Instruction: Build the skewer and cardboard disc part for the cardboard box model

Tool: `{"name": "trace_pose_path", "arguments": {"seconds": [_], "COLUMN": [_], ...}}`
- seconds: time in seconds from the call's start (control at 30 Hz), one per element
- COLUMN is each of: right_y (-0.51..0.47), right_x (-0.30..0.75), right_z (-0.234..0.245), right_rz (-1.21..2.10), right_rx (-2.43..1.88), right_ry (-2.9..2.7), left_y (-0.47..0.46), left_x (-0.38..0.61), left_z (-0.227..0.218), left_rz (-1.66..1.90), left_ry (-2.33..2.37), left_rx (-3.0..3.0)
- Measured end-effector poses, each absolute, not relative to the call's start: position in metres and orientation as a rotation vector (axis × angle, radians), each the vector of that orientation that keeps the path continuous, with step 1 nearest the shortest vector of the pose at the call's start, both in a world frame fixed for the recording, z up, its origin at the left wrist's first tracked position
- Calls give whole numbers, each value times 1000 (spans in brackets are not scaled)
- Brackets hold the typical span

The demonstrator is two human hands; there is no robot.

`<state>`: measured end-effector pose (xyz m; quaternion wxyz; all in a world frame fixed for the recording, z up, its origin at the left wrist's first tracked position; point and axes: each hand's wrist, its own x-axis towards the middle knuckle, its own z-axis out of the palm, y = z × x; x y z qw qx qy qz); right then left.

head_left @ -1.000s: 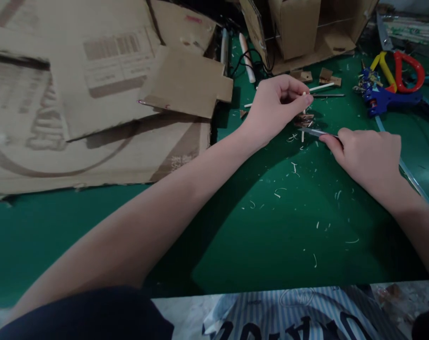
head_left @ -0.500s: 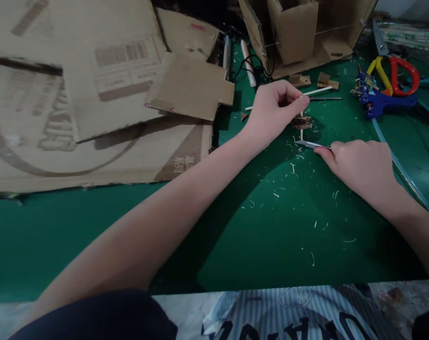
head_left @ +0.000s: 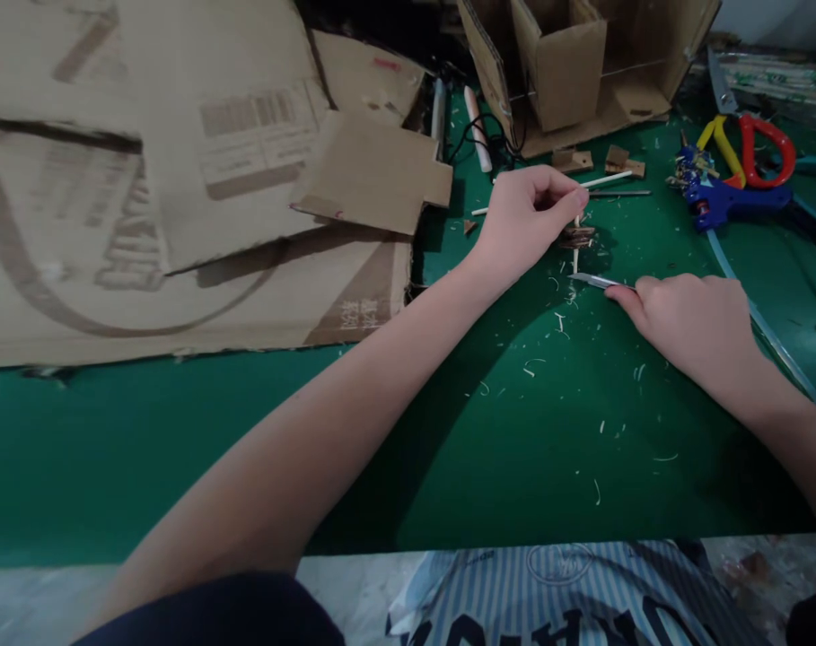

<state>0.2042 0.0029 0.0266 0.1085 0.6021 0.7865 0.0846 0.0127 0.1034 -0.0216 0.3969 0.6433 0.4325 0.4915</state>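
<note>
My left hand (head_left: 525,220) pinches the top of a thin white stick (head_left: 575,256) that stands upright on the green mat (head_left: 502,431). A small brown cardboard piece (head_left: 575,237) sits around the stick partway down. My right hand (head_left: 690,318) is closed round a craft knife, and its metal blade (head_left: 591,280) points left, touching the foot of the stick. White shavings (head_left: 548,345) lie scattered on the mat below both hands.
Flattened cardboard sheets (head_left: 179,179) cover the left half of the mat. An open cardboard box (head_left: 569,63) stands at the back. A blue glue gun (head_left: 723,199), red and yellow scissors (head_left: 758,148), loose sticks (head_left: 602,181) and cardboard scraps lie at the right.
The stick has dropped slightly with my left hand still pinching it. The knife blade stays at the stick's lower end. The view has shifted a little.
</note>
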Motion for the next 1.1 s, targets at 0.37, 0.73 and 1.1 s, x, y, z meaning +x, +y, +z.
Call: {"name": "trace_pose_path", "arguments": {"seconds": [0.37, 0.73, 1.1], "right_y": [13, 1, -1], "right_x": [204, 209, 206], "right_z": [27, 27, 27], "right_rz": [244, 251, 213], "right_rx": [1879, 1854, 1800], "right_ry": [2301, 2323, 2317], "left_y": [102, 100, 101], "left_x": [15, 14, 13], "left_z": [-20, -19, -20], "left_rz": [1204, 1204, 1253], "left_ry": [1060, 1064, 1085], "left_rx": [1644, 1659, 1614]}}
